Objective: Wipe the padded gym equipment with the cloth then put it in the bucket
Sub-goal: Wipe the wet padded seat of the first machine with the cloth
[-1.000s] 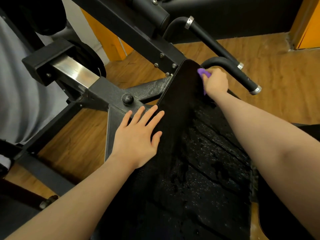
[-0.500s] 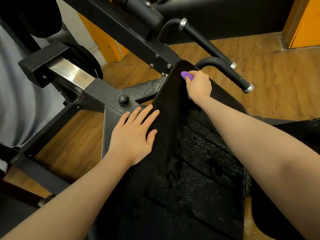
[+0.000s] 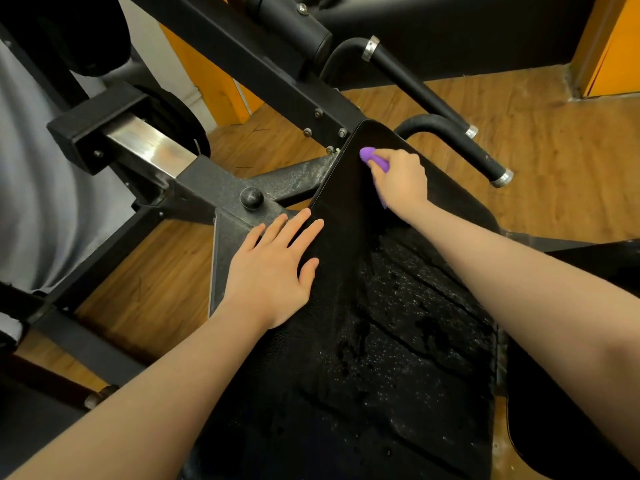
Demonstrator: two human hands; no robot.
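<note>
My right hand (image 3: 398, 178) — grip curled round the purple cloth (image 3: 372, 160) — presses it on the black pad (image 3: 398, 341); my left hand (image 3: 273, 271) rests flat, fingers spread, at the pad's edge.

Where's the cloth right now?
Head view, upper middle: the purple cloth is in the right hand, pressed on the pad's far end near the handles.

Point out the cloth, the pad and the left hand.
cloth (image 3: 367, 156), head view, on the purple tip showing past the right hand.
pad (image 3: 349, 216), head view, on its smooth upper part.
left hand (image 3: 273, 271), head view, on its back.
</note>
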